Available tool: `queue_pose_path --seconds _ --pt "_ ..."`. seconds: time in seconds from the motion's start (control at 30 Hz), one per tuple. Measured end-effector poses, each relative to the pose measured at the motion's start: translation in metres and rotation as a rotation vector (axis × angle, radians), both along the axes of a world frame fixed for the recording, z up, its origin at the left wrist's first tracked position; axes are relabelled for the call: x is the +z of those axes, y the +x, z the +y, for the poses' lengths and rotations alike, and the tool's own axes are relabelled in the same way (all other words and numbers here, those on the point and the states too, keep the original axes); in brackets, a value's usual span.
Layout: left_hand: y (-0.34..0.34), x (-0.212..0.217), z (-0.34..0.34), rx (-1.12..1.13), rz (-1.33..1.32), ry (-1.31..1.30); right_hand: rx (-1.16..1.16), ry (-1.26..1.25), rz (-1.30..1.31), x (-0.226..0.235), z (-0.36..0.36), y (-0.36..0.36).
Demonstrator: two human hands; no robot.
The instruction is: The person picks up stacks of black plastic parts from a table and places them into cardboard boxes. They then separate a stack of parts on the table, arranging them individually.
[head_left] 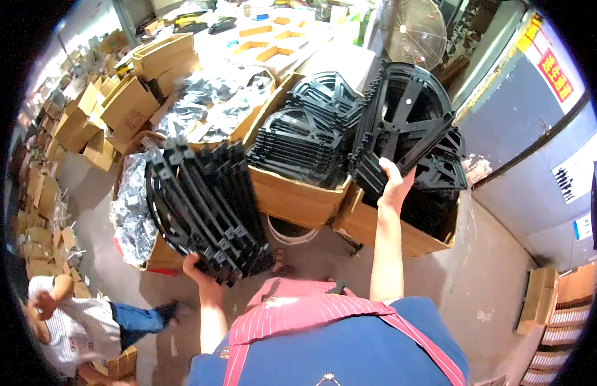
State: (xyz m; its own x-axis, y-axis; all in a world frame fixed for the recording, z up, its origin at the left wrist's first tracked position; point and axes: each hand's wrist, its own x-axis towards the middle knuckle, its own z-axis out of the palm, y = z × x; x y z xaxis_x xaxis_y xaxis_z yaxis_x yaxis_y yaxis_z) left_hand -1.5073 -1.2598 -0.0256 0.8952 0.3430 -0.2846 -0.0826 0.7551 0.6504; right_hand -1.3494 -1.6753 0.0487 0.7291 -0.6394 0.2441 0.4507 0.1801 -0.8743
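My left hand [205, 276] is closed on the lower end of a thick stack of black plastic half-round frames [211, 206], which hangs tilted in front of the boxes. Most of its fingers are hidden behind the stack. My right hand [396, 185] grips the lower edge of another bundle of half-round frames [411, 112], standing upright over the right-hand carton [398, 230]; its thumb shows at the front. More such frames [298, 145] lie stacked in the middle carton [298, 198] between my hands.
Clear-bagged parts [211, 103] fill a carton at the far left. A caged fan [414, 32] stands behind the frames. Empty cartons [128, 106] are piled on the left. A person in a striped shirt [79, 328] is at lower left. A grey wall [517, 116] bounds the right.
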Motion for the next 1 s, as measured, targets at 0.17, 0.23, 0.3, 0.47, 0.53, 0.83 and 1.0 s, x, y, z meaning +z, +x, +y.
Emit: queue_pose_path --seconds 0.17,0.23,0.3,0.47,0.53,0.83,1.0 --pt "0.146 -0.018 0.008 -0.038 -0.087 -0.022 -0.172 -0.040 0.007 -0.034 0.035 0.064" --pt "0.202 0.003 -0.027 -0.264 -0.201 -0.051 -0.135 0.034 0.014 -0.042 0.054 0.077" --pt "0.259 0.004 -0.069 -0.348 -0.085 -0.221 -0.229 -0.040 0.077 -0.076 0.049 0.091" --pt "0.352 -0.013 -0.127 -0.430 -0.065 -0.419 -0.421 -0.200 0.377 -0.117 0.048 0.085" --pt "0.367 -0.031 -0.127 -0.476 -0.037 -0.401 -0.468 -0.260 0.476 -0.105 0.054 0.085" --pt "0.382 -0.036 -0.086 -0.503 -0.102 -0.402 -0.529 -0.539 0.801 -0.083 0.071 0.093" --pt "0.387 -0.038 -0.094 -0.518 -0.086 -0.411 -0.556 -1.125 1.149 -0.103 0.103 0.109"
